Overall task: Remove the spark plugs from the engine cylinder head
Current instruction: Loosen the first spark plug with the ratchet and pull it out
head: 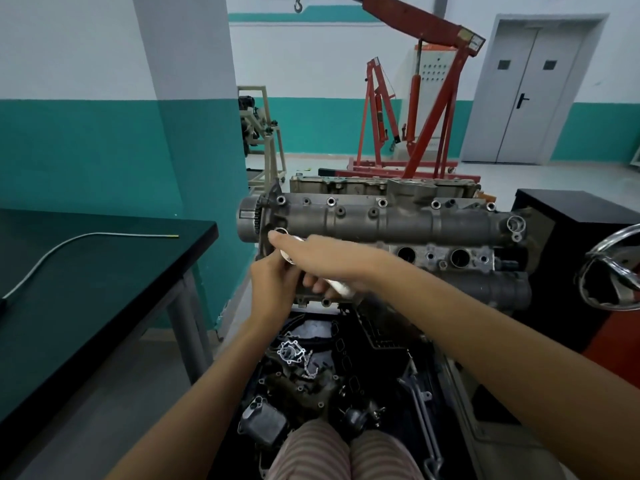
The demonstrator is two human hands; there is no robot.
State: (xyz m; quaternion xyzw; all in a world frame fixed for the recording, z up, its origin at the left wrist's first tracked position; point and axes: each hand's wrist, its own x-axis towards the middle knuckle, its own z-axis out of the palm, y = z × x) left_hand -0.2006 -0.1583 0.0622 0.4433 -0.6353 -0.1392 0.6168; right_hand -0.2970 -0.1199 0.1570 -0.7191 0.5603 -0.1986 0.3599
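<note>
Fingers (277, 271) of the left hand (268, 289) curl around a shiny metal tool (341, 287) at the left end of the cylinder head (381, 220). The right hand (322, 258) lies over it, forefinger straight, pointing left. The tool's long axis slants up-left toward a plug hole there; no spark plug is visible.

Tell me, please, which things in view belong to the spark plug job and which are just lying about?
Part of the job:
- cylinder head
- open plug wells
- silver socket tool, held by both hands
- left hand
- right hand

Lying about:
- curved rod on the black table
- red engine hoist
- loose parts in the tray below
- steering wheel
</note>
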